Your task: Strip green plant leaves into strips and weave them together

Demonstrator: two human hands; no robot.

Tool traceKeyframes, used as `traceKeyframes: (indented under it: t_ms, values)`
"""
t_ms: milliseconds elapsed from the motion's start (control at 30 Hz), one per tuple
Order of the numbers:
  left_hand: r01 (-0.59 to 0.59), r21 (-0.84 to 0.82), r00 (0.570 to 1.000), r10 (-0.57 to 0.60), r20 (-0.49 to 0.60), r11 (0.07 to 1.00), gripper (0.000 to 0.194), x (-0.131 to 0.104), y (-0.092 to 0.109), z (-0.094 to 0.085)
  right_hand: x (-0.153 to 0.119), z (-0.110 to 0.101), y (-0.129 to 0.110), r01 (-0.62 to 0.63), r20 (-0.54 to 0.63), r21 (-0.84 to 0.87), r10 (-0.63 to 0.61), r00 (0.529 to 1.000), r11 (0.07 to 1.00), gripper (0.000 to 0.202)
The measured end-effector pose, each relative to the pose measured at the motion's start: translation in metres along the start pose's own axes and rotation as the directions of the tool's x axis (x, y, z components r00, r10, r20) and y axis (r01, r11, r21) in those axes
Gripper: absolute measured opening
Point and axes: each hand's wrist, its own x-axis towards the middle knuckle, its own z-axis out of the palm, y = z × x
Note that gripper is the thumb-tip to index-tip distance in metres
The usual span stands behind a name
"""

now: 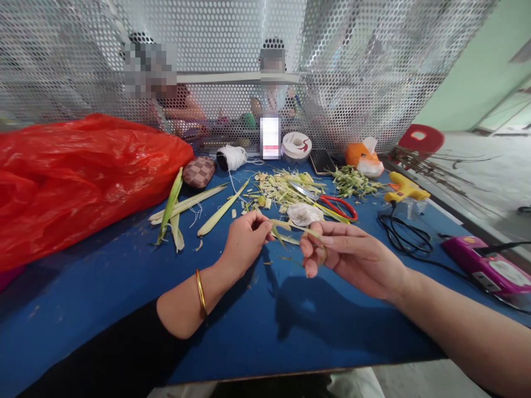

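Over the blue table (232,342), my left hand (246,240) pinches a narrow greenish husk strip (286,225) between thumb and fingers. The strip's other end lies in the closed fingers of my right hand (340,249). Just beyond the hands is a crumpled white tissue (305,214). Behind it, red-handled scissors (338,207) rest on a pile of cut husk pieces (274,188). Longer husk leaves (222,213) lie to the left of my hands.
A red plastic bag (91,182) fills the left side. White thread (234,157), a ribbon spool (296,145) and phones stand at the back. At right are a yellow glue gun (404,188), its black cable and a magenta power strip (485,265). People sit behind the perforated screen.
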Motion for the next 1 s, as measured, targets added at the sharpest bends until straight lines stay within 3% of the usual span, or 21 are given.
traceKeyframes:
  t_ms: [133, 333, 467, 600, 667, 767, 1000]
  values:
    - [0.025, -0.021, 0.998, -0.026, -0.055, 0.999, 0.010, 0.006, 0.001, -0.003, -0.007, 0.001, -0.011, 0.028, -0.008, -0.034, -0.028, 1.000, 0.999, 0.011]
    - [0.074, -0.137, 0.989, -0.090, -0.117, 0.988, 0.011, 0.016, 0.003, -0.012, -0.016, -0.004, -0.033, 0.078, -0.124, -0.215, -0.106, 0.987, 0.974, 0.026]
    - [0.143, -0.205, 0.982, -0.164, -0.090, 0.968, 0.011, 0.021, 0.004, -0.018, -0.011, -0.017, -0.040, 0.062, -0.211, -0.397, -0.157, 0.965, 0.916, 0.026]
    - [0.204, -0.241, 0.977, -0.212, -0.007, 0.949, 0.011, 0.019, 0.005, -0.020, -0.006, -0.042, -0.048, 0.050, -0.273, -0.565, -0.244, 0.931, 0.824, 0.028]
    - [0.224, -0.243, 0.974, -0.225, 0.025, 0.944, 0.010, 0.017, 0.007, -0.020, -0.007, -0.057, -0.054, 0.091, -0.315, -0.670, -0.393, 0.864, 0.737, 0.026]
    - [0.245, -0.235, 0.970, -0.240, 0.049, 0.941, 0.012, 0.014, 0.011, -0.019, -0.006, -0.077, -0.061, 0.006, -0.332, -0.849, -0.542, 0.772, 0.528, 0.024]
    - [0.303, -0.220, 0.953, -0.295, 0.070, 0.927, 0.014, 0.012, 0.016, -0.016, 0.010, -0.103, -0.049, -0.246, -0.305, -0.952, -0.491, 0.816, 0.182, 0.017]
